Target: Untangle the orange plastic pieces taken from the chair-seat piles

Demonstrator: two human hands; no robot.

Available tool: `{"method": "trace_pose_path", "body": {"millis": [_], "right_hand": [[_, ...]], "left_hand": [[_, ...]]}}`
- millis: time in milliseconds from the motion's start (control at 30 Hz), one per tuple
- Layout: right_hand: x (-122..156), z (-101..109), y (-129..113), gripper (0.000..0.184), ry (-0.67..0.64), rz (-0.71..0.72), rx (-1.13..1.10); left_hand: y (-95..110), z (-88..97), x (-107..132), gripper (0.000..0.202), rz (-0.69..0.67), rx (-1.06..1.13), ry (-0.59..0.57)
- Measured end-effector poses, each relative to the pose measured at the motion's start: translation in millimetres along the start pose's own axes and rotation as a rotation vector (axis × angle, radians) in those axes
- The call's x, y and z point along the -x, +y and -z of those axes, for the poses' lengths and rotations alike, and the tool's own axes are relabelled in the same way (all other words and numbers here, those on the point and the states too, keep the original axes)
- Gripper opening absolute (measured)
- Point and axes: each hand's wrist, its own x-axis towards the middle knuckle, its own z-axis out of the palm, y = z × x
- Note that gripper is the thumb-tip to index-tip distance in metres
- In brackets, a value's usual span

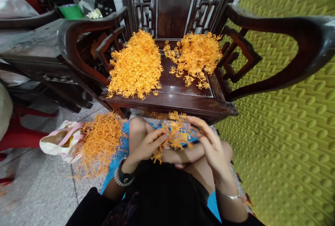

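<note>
My left hand (146,145) and my right hand (209,145) meet over my lap, both closed on a small bunch of orange plastic flower pieces (176,133). The left fingers pinch one side of the bunch and the right fingers curl over the other side. A watch and a bead bracelet are on my left wrist, a thin bangle on my right. On the dark wooden chair seat (180,93) in front of me lie two heaps of the same orange pieces: a larger left heap (137,65) and a looser right heap (196,55).
A further orange pile (101,142) spills over the floor at my left knee, beside a white cloth bag (61,142). Carved chair arms (277,27) flank the seat. A green textured wall (288,131) stands to the right. Dark furniture and a red stool (18,135) are at left.
</note>
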Motion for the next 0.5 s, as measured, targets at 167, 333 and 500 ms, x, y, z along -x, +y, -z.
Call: {"method": "trace_pose_path", "body": {"millis": [167, 333, 500], "right_hand": [[1, -11, -17, 0.023, -0.148, 0.068, -0.134], [-3, -31, -27, 0.024, -0.299, -0.023, -0.021], [2, -41, -17, 0.022, -0.225, 0.0, 0.02]], "left_hand": [[13, -2.2, 6, 0.029, -0.175, -0.326, 0.023], [16, -2.2, 10, 0.022, -0.248, -0.566, 0.033], [11, 5.2, 15, 0.018, -0.274, -0.495, 0.02]]}}
